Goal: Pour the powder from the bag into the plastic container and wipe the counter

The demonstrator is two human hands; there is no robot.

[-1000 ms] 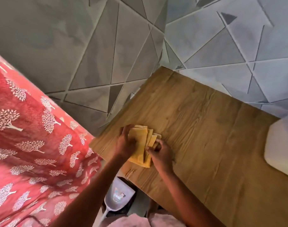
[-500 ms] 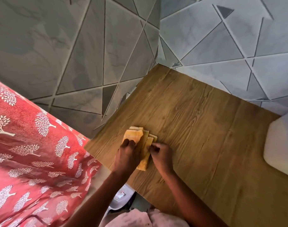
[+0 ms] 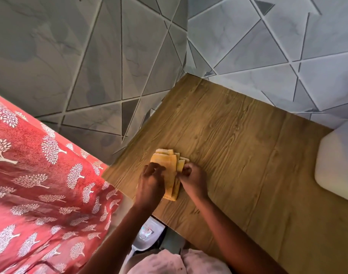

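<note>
The wooden counter point(image 3: 238, 147) runs from the tiled corner at the back toward the person, and its left edge goes diagonally from that corner down to the near front edge. On the left, beyond this edge, there is a gap and then a red cloth with white tree prints point(image 3: 40, 184), which lies lower and apart from the counter. A folded yellow cloth point(image 3: 169, 167) lies on the counter near the left edge and not far from the front edge. Behind the cloth and to its right the wood surface is bare up to the grey tiled wall point(image 3: 268, 56). At the right border a white object point(image 3: 339, 163) stands on the counter, well apart from the cloth; it is cut by the picture, so I cannot tell what it is. Below the front edge, between the arms, a white scoop-like thing point(image 3: 147, 236) is seen on the floor. Both forearms come from the bottom and meet over the cloth. The left hand point(image 3: 151, 186) rests on the near left part of the cloth with its fingers curled down onto the fabric, the fingertips pressing the top layer. The right hand point(image 3: 192, 180) is just beside it, on the right side of the cloth; its fingers are bent and pinch the edges of the folded layers.
</note>
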